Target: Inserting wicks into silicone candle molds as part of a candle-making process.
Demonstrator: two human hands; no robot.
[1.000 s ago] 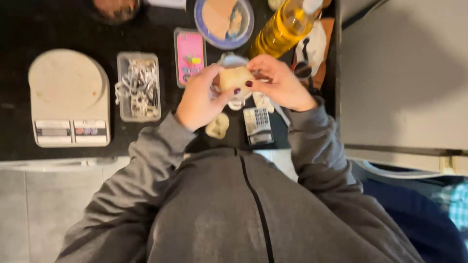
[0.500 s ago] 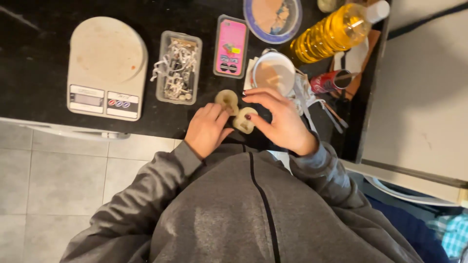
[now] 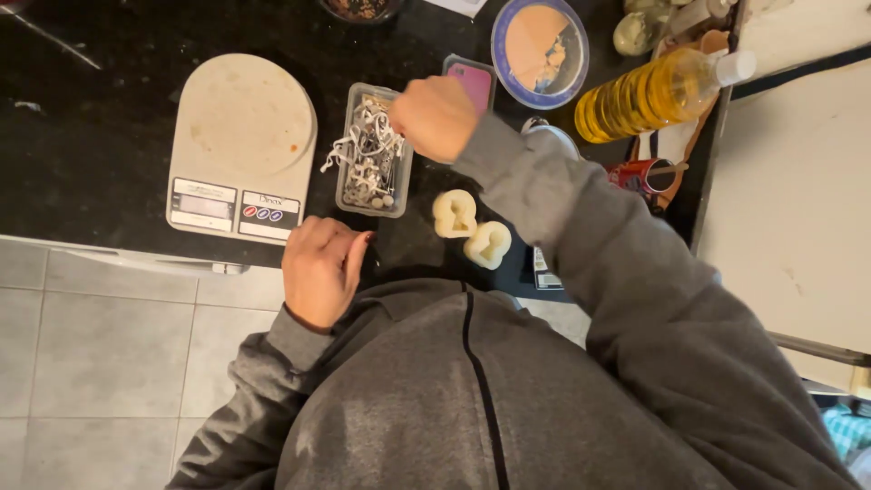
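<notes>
Wick-filled clear plastic tray (image 3: 372, 150) sits on the black counter (image 3: 91, 136) directly under the right hand (image 3: 435, 116), which reaches across the body and hovers over the tray's far right corner with the fingers curled into a loose fist; whether it pinches one of the pale wicks cannot be told, since the fingertips are hidden beneath the knuckles. Left hand (image 3: 322, 270) rests at the counter's near edge, fingers bent inward and holding nothing visible, just nearer the body than the tray. Between the two hands and a little to the right, two small cream-coloured wax shapes (image 3: 472, 229) lie touching each other on the counter. Left of the tray, beside the left hand, stands a white kitchen scale (image 3: 243, 145). Beyond the right hand are a pink phone case (image 3: 474, 77), partly covered by the fist, and a blue-rimmed bowl (image 3: 540, 50). Further right lies a bottle of yellow oil (image 3: 649, 91) on its side.
</notes>
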